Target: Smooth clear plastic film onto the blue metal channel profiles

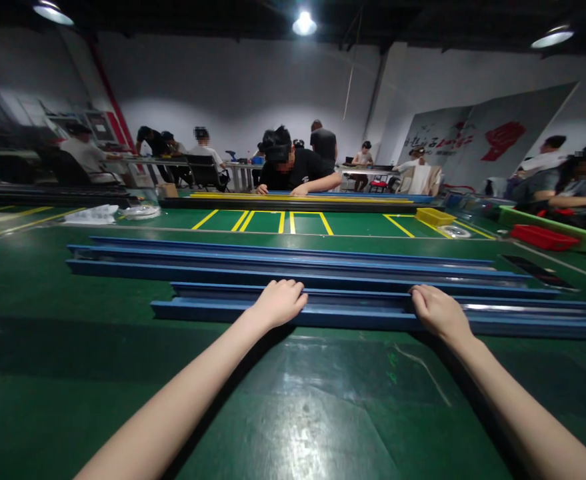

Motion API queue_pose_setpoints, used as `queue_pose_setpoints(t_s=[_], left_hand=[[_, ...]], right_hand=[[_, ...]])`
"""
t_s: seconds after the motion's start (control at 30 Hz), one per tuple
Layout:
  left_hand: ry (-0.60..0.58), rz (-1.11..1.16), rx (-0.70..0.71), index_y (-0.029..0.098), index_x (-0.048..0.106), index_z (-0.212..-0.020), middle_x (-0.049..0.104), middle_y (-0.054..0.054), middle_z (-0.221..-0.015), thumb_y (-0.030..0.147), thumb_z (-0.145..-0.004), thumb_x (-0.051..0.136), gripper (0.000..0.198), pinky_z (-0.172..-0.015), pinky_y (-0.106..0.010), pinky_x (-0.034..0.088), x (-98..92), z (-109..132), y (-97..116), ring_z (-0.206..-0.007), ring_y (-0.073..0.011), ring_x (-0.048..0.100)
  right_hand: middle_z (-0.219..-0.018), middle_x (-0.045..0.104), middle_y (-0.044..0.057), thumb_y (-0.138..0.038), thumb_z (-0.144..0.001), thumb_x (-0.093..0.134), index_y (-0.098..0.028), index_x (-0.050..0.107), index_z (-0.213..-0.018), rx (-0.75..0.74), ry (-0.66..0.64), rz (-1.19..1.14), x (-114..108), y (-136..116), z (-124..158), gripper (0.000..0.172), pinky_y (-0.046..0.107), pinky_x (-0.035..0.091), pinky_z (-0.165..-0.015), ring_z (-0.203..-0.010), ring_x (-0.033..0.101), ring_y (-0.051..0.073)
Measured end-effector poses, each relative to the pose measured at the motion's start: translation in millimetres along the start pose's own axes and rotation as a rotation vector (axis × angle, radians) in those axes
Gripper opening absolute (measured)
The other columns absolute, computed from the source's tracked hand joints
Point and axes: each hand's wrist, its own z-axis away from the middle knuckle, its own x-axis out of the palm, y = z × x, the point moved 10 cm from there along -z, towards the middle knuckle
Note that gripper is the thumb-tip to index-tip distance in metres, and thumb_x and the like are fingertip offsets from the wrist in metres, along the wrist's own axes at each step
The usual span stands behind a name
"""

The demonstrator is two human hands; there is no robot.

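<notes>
A long blue channel rail lies crosswise on the green table nearest me, its open side up. My left hand is closed over it left of the middle, fingers curled into the channel. Farther right, my right hand is wrapped over the same rail, with the fingertips hidden inside. Just beyond it lies a second blue channel rail, roughly parallel, with another blue rail edge right behind. The near rail's right end runs out of view.
A dark flat phone-like object lies beyond the rails at right. Farther back are a red tray, a yellow tray and white packaging. Across the table, a person in black leans over yellow and black strips.
</notes>
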Motion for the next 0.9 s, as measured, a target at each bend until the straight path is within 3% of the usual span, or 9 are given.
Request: queue_pose_setpoints(t_s=[0.17, 0.3, 0.43, 0.67, 0.9], left_hand=[[0.047, 0.032, 0.083, 0.017, 0.053, -0.103, 0.059, -0.009, -0.1, 0.037, -0.085, 0.029, 0.036, -0.078, -0.035, 0.038, -2.4, -25.1, 54.4, -0.093, -0.0225, 0.053], [0.052, 0.067, 0.061, 0.016, 0.056, -0.095, 0.06, -0.009, -0.097, 0.039, -0.085, 0.029, 0.037, -0.077, -0.036, 0.038, -2.4, -35.0, 64.4, -0.092, -0.0234, 0.053], [0.07, 0.059, -0.004, 0.015, 0.056, -0.091, 0.06, -0.011, -0.096, 0.038, -0.085, 0.027, 0.038, -0.075, -0.038, 0.038, 1.9, -36.0, 53.9, -0.091, -0.0247, 0.054], [0.167, -0.03, -0.123, 0.015, 0.057, -0.089, 0.061, -0.011, -0.089, 0.037, -0.083, 0.029, 0.036, -0.074, -0.038, 0.037, -0.7, -11.0, 9.6, -0.085, -0.025, 0.055], [0.177, -0.106, -0.138, 0.017, 0.059, -0.088, 0.062, -0.008, -0.084, 0.033, -0.082, 0.03, 0.034, -0.075, -0.031, 0.039, -6.3, 7.8, -24.4, -0.083, -0.0206, 0.056]], right_hand=[[-0.074, 0.059, 0.007, -0.027, -0.084, 0.02, -0.02, 0.052, -0.069, -0.004, 0.011, 0.007, -3.6, -14.7, -0.6, 0.036, 0.026, 0.035, -0.065, -0.076, 0.054, 0.018], [-0.074, 0.06, 0.008, -0.026, -0.085, 0.019, -0.018, 0.054, -0.071, -0.033, 0.008, 0.021, -6.4, -46.6, -4.8, 0.038, 0.026, 0.034, -0.067, -0.076, 0.054, 0.017], [-0.078, 0.062, 0.009, -0.025, -0.085, 0.021, -0.016, 0.057, -0.073, -0.04, 0.015, 0.003, -8.8, -85.6, -11.7, 0.039, 0.027, 0.034, -0.067, -0.074, 0.055, 0.018], [-0.081, 0.062, 0.01, -0.024, -0.085, 0.021, -0.014, 0.059, -0.078, -0.047, 0.027, -0.044, -10.8, -145.1, -19.0, 0.04, 0.029, 0.034, -0.069, -0.078, 0.055, 0.019], [-0.084, 0.061, 0.011, -0.025, -0.086, 0.021, -0.014, 0.059, -0.084, -0.04, 0.007, -0.092, -8.8, -179.8, -21.3, 0.039, 0.031, 0.035, -0.071, -0.082, 0.054, 0.021]])
